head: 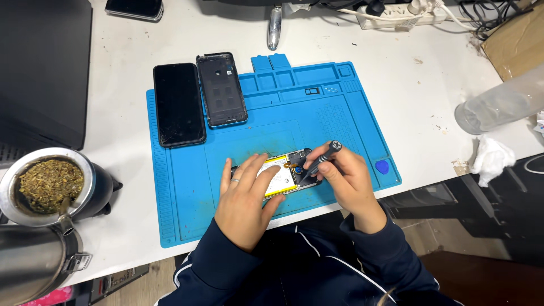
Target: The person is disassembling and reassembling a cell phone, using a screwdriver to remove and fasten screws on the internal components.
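White worktop (pixel 396 96) carries a blue repair mat (pixel 187 209). On it, the left hand (pixel 245 199) lies flat, fingers spread, pressing an opened phone (pixel 283 173). Just right of it, the right hand (pixel 345 178) is clamped on a dark screwdriver (pixel 322 161), tip in the phone. Beyond the hands lie a black screen panel (pixel 178 105) and a back cover (pixel 221 89).

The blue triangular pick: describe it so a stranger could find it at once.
Start at the blue work mat on the white table. Go to its right edge, beyond the right hand. The pick lies there alone, small, rounded and darker blue than the mat.
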